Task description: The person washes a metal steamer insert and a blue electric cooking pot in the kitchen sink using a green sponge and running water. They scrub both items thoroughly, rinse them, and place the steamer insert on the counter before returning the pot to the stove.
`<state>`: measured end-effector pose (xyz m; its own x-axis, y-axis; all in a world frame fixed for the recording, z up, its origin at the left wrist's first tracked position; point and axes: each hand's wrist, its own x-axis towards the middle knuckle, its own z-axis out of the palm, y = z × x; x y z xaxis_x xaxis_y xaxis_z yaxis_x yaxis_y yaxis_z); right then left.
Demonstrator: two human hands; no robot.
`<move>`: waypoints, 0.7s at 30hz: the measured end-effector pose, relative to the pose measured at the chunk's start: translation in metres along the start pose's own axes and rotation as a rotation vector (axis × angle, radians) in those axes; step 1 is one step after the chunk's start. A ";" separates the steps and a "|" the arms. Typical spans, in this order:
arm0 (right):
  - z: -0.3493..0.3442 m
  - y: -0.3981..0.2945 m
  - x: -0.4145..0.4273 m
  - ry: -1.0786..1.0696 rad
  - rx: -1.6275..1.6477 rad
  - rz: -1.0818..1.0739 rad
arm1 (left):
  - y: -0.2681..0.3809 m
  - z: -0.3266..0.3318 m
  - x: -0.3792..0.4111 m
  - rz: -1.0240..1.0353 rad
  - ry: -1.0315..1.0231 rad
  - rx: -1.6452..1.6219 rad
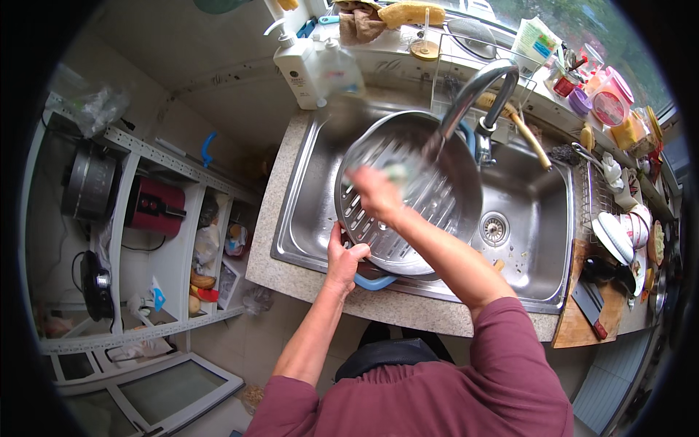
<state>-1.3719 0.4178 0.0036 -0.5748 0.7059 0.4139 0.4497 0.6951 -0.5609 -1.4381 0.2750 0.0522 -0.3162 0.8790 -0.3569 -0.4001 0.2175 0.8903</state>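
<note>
A round stainless-steel steamer pan [474,218] with a slotted bottom rests over the double sink [299,240], mostly above its left basin. My left hand [345,259] grips the near-left rim, thumb uppermost. Inside the pan, my right hand [377,194] is blurred by motion and presses a whitish-green pad or cloth [397,172], whose exact kind is too blurred to tell. A blue handle [377,282] shows beneath the near rim. The chrome tap [472,87] arches over the pan's far side; its spout end is blurred.
Pump bottles [297,71] stand at the sink's far-left corner. A wooden-handled brush [516,117] leans behind the tap. To the right, a cleaver [590,311] lies on a wooden cutting board [568,322] beside stacked bowls [614,237]. White shelving [123,191] stands left.
</note>
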 end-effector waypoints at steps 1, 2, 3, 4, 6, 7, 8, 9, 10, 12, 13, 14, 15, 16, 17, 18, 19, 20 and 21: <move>-0.007 -0.016 -0.015 -0.065 0.067 -0.089 | -0.001 -0.002 -0.002 0.000 0.018 -0.003; -0.016 -0.024 -0.029 -0.225 0.123 -0.157 | -0.001 -0.003 -0.003 0.001 0.033 -0.006; -0.027 -0.027 -0.043 -0.386 0.177 -0.225 | -0.001 -0.004 -0.004 0.003 0.046 -0.011; -0.038 -0.026 -0.052 -0.573 0.209 -0.203 | -0.004 -0.007 -0.001 0.039 0.041 -0.012; -0.050 -0.017 -0.070 -0.819 0.335 -0.042 | -0.004 -0.009 0.001 0.064 0.037 -0.035; -0.052 -0.014 -0.076 -0.874 0.428 0.098 | -0.005 -0.009 0.002 0.069 0.039 -0.063; -0.053 -0.012 -0.077 -0.902 0.309 0.149 | -0.007 -0.008 0.002 0.065 0.041 -0.059; -0.050 -0.014 -0.075 -0.843 0.281 0.207 | -0.009 -0.007 0.003 0.059 0.039 -0.050; -0.045 -0.017 -0.070 -0.785 0.254 0.263 | -0.009 -0.007 0.003 0.054 0.037 -0.040; -0.038 -0.019 -0.054 -0.571 0.216 0.377 | -0.004 -0.007 0.003 0.055 0.035 -0.021; -0.036 -0.015 -0.040 -0.417 0.210 0.436 | 0.000 -0.006 0.002 0.052 0.038 -0.009; -0.034 -0.008 -0.026 -0.264 0.203 0.492 | 0.003 -0.006 0.001 0.050 0.029 -0.009; -0.035 0.003 -0.012 -0.128 0.452 0.714 | 0.001 -0.008 0.002 0.061 0.026 -0.014; -0.017 0.041 -0.006 0.240 0.656 0.639 | 0.000 -0.007 0.004 0.070 0.004 -0.016; -0.031 0.037 0.011 0.473 0.892 0.628 | -0.004 -0.011 0.003 0.074 0.012 -0.024; -0.040 0.028 0.028 0.703 0.915 0.641 | -0.004 -0.011 0.001 0.070 0.001 -0.031; -0.040 0.042 0.037 0.704 0.798 0.795 | -0.004 -0.009 0.003 0.045 0.011 -0.026; -0.033 0.048 0.041 0.675 0.955 0.769 | -0.004 -0.007 0.006 0.020 0.019 -0.021; -0.024 0.046 0.043 0.640 1.115 0.745 | -0.005 -0.006 0.008 -0.010 0.032 -0.014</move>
<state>-1.3596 0.4839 0.0128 0.0705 0.9881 -0.1367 -0.4145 -0.0956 -0.9050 -1.4434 0.2783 0.0439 -0.3398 0.8627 -0.3746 -0.4150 0.2199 0.8828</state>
